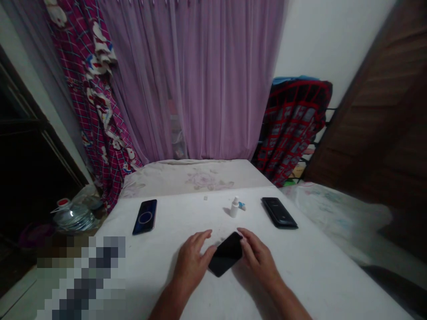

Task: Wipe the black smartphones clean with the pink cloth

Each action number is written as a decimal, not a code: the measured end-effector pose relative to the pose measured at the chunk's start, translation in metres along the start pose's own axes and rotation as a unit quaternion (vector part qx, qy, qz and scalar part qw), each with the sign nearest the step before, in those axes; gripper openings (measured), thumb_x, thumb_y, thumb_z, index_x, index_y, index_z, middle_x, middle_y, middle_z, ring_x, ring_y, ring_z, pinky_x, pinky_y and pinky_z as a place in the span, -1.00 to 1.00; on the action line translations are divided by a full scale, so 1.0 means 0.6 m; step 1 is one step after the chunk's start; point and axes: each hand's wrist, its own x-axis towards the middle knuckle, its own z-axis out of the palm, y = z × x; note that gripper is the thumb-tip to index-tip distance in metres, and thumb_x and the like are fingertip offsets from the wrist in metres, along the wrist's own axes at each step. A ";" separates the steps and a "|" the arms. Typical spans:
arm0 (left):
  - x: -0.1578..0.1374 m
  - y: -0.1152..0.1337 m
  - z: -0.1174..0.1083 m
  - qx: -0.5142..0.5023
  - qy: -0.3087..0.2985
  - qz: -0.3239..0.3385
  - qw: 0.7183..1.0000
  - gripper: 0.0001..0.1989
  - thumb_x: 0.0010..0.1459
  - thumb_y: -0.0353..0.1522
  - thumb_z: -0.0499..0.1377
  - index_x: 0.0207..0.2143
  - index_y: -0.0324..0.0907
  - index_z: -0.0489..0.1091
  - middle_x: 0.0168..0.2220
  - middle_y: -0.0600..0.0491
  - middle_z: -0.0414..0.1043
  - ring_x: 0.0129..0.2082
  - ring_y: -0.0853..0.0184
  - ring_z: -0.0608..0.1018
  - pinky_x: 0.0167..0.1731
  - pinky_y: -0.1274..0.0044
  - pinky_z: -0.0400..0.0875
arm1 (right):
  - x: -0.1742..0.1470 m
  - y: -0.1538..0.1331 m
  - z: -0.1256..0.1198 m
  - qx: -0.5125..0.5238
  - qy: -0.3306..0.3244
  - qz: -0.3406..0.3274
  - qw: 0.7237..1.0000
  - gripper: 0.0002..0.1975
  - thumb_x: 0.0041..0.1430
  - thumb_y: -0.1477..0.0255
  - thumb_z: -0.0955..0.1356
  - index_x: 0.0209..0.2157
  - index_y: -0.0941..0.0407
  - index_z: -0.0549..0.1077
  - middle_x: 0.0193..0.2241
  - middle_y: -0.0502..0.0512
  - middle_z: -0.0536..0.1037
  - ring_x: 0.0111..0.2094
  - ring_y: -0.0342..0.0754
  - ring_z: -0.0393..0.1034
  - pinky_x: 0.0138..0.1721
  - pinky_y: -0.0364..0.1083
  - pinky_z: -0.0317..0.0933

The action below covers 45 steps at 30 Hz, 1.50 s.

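Note:
A black smartphone (227,254) with a dark screen is tilted at an angle above the white cloth in front of me. My right hand (258,254) grips its upper right end between thumb and fingers. At the phone's left edge is my left hand (193,255), its fingers apart and its thumb tip at the edge; whether it touches cannot be made out. Beyond the phone stands a small white spray bottle (234,209), upright, with a small blue and white packet (242,206) beside it.
Another phone (145,217) with a lit ring on its screen lies at the left. A black phone-like item (279,213) lies at the right. A tiny pale square (205,198) sits farther back. Purple curtains (216,80) hang behind; a large water bottle (71,215) stands lower left.

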 end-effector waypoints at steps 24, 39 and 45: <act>-0.040 -0.006 0.073 -0.189 0.124 -0.163 0.960 -0.62 0.15 -0.08 0.07 -0.31 -0.16 0.50 -0.39 -0.01 0.59 -0.38 0.23 0.60 -0.38 0.52 0.50 | -0.062 -0.023 0.105 0.040 -0.054 0.022 0.997 -0.65 0.37 0.24 0.11 -0.26 0.09 0.42 -0.50 0.02 0.50 -0.48 -0.10 0.41 -0.43 -0.17 0.28; -0.029 -0.025 0.031 -0.057 -0.056 -0.036 0.996 -0.71 0.14 -0.36 0.08 -0.12 -0.03 0.50 -0.14 0.06 0.59 -0.14 0.28 0.60 -0.08 0.47 0.49 | 0.059 -0.048 0.009 -0.336 -0.224 -0.342 0.849 -0.87 0.29 0.47 0.28 -0.36 0.09 0.42 -0.48 0.02 0.45 -0.47 -0.09 0.30 -0.40 -0.10 0.07; -0.054 -0.028 0.040 0.026 -0.044 0.040 0.998 -0.74 0.24 -0.36 0.04 -0.13 -0.05 0.49 -0.26 0.07 0.61 -0.28 0.32 0.63 -0.22 0.56 0.53 | 0.018 0.011 0.012 -0.242 -0.160 -0.302 0.908 -0.67 0.40 0.36 0.12 -0.32 0.11 0.43 -0.48 0.04 0.43 -0.42 -0.08 0.26 -0.29 -0.08 0.06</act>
